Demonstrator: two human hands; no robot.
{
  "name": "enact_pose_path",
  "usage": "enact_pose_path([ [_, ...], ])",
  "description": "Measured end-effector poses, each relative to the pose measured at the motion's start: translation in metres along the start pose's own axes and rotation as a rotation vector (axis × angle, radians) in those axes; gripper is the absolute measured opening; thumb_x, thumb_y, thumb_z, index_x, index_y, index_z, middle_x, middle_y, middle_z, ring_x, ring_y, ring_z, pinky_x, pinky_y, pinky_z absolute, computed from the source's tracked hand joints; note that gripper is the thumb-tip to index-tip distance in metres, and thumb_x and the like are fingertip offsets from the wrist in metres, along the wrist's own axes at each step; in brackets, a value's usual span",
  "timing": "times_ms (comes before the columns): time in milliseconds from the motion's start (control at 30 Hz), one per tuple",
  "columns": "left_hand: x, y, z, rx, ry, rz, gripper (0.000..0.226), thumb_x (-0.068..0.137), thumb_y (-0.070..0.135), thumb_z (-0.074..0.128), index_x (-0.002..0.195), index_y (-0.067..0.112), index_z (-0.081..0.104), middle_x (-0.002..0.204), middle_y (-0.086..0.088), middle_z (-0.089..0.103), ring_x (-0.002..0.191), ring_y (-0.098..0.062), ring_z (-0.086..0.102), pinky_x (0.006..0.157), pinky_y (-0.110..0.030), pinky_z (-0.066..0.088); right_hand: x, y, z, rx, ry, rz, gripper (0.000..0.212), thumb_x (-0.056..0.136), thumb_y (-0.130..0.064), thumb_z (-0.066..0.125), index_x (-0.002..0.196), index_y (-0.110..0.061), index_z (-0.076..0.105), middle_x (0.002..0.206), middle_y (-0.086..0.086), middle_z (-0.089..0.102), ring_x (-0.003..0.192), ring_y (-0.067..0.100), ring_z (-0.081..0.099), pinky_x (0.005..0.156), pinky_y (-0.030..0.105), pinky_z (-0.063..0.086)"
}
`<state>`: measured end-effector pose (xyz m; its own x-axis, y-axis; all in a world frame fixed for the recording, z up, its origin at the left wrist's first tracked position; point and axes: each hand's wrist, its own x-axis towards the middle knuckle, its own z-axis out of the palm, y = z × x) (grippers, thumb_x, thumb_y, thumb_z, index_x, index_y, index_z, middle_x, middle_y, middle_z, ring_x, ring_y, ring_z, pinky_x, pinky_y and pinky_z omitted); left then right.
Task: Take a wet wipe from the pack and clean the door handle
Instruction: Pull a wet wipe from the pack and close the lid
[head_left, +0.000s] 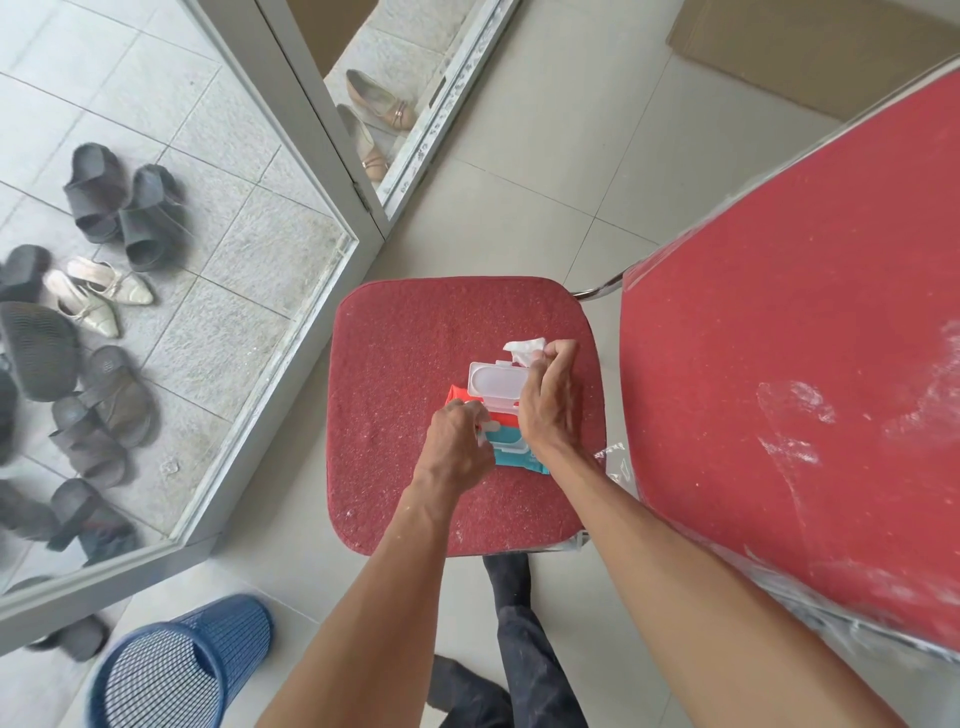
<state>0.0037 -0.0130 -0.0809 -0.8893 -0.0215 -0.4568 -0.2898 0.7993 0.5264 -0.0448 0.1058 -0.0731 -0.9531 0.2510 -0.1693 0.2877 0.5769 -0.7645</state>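
Observation:
A wet wipe pack (503, 419), orange and teal with a white flip lid (493, 385) standing open, lies on the red seat (415, 374) of a chair. My left hand (460, 441) presses on the pack's near left end and holds it down. Over the pack's opening, my right hand (548, 400) pinches a white wet wipe (525, 349) that sticks up past my fingers. No door handle shows in this view.
The red chair back (789, 395), partly under clear plastic, rises at the right. A glass door and its white frame (332, 171) stand at the left, with several shoes (98, 332) outside. A blue mesh bin (182, 670) sits on the tiled floor near my left arm.

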Motion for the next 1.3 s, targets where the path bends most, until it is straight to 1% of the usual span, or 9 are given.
enact_pose_path([
  [167, 0.0, 0.005, 0.0, 0.058, 0.02, 0.009, 0.027, 0.078, -0.006, 0.073, 0.1, 0.006, 0.063, 0.102, -0.007, 0.064, 0.076, -0.013, 0.054, 0.062, -0.014, 0.04, 0.001, 0.003, 0.001, -0.012, -0.013, -0.004, 0.006, 0.103, -0.014, 0.035, 0.104, -0.009, 0.038, 0.079, 0.004, 0.055, 0.061, 0.023, 0.051, 0.052, 0.031, 0.032],
  [333, -0.002, 0.0, -0.001, 0.025, 0.06, 0.013, 0.018, 0.08, -0.005, 0.069, 0.094, 0.006, 0.066, 0.093, -0.007, 0.07, 0.075, -0.017, 0.065, 0.066, -0.026, 0.057, 0.003, 0.003, -0.003, -0.019, -0.002, 0.005, 0.007, 0.103, -0.013, 0.036, 0.104, -0.007, 0.04, 0.078, 0.004, 0.054, 0.059, 0.02, 0.047, 0.045, 0.018, 0.025],
  [567, -0.007, 0.011, -0.001, 0.133, 0.036, 0.075, 0.015, 0.093, 0.016, 0.067, 0.102, 0.004, 0.065, 0.098, -0.011, 0.074, 0.079, -0.021, 0.073, 0.07, -0.031, 0.061, 0.0, 0.001, -0.003, -0.025, -0.014, -0.004, 0.008, 0.103, -0.014, 0.036, 0.104, -0.007, 0.04, 0.075, 0.003, 0.053, 0.052, 0.002, 0.042, 0.042, 0.016, 0.023],
  [733, -0.019, 0.01, 0.001, 0.177, 0.026, 0.198, 0.022, 0.097, 0.029, 0.056, 0.112, 0.013, 0.057, 0.108, -0.006, 0.073, 0.079, -0.021, 0.072, 0.065, -0.035, 0.06, -0.005, 0.001, -0.005, -0.01, -0.017, -0.037, 0.009, 0.103, -0.016, 0.037, 0.103, -0.008, 0.04, 0.074, 0.002, 0.056, 0.054, 0.019, 0.05, 0.045, 0.029, 0.032],
  [833, -0.029, 0.0, 0.01, 0.354, -0.064, 0.324, 0.035, 0.098, 0.015, 0.043, 0.132, 0.014, 0.05, 0.133, -0.005, 0.063, 0.114, -0.021, 0.064, 0.089, -0.035, 0.057, -0.01, 0.003, -0.003, -0.014, -0.012, -0.055, 0.013, 0.102, -0.023, 0.035, 0.103, -0.01, 0.039, 0.077, 0.004, 0.063, 0.056, 0.022, 0.056, 0.043, 0.029, 0.036],
  [933, -0.042, -0.011, 0.016, 0.382, -0.142, 0.444, 0.051, 0.094, 0.008, 0.042, 0.144, 0.008, 0.045, 0.158, -0.008, 0.037, 0.147, -0.021, 0.034, 0.119, -0.036, 0.034, -0.018, 0.008, 0.002, -0.016, -0.036, -0.091, 0.017, 0.099, -0.033, 0.029, 0.101, -0.017, 0.035, 0.082, 0.005, 0.072, 0.064, 0.023, 0.067, 0.047, 0.037, 0.049],
  [1000, -0.053, -0.019, 0.015, 0.365, -0.114, 0.463, 0.044, 0.091, 0.007, 0.048, 0.134, 0.006, 0.057, 0.152, -0.01, 0.046, 0.143, -0.023, 0.042, 0.114, -0.038, 0.042, -0.023, 0.013, 0.005, -0.038, -0.067, -0.11, 0.013, 0.1, -0.031, 0.029, 0.099, -0.019, 0.034, 0.08, 0.002, 0.071, 0.063, 0.023, 0.068, 0.047, 0.041, 0.051],
  [1133, -0.071, -0.027, 0.009, 0.314, 0.014, 0.434, 0.018, 0.086, 0.009, 0.06, 0.1, 0.009, 0.071, 0.114, -0.006, 0.073, 0.106, -0.021, 0.071, 0.087, -0.032, 0.06, -0.041, 0.022, 0.007, -0.109, -0.115, -0.143, 0.007, 0.104, -0.02, 0.035, 0.099, -0.015, 0.034, 0.077, 0.001, 0.064, 0.06, 0.02, 0.068, 0.043, 0.038, 0.054],
  [1300, -0.077, -0.029, 0.008, 0.31, 0.054, 0.371, 0.028, 0.09, 0.006, 0.058, 0.116, 0.01, 0.066, 0.125, -0.006, 0.066, 0.114, -0.024, 0.065, 0.086, -0.033, 0.059, -0.068, 0.032, 0.009, -0.125, -0.176, -0.177, 0.004, 0.104, -0.02, 0.036, 0.102, -0.016, 0.036, 0.095, 0.008, 0.068, 0.075, 0.022, 0.071, 0.043, 0.029, 0.053],
])
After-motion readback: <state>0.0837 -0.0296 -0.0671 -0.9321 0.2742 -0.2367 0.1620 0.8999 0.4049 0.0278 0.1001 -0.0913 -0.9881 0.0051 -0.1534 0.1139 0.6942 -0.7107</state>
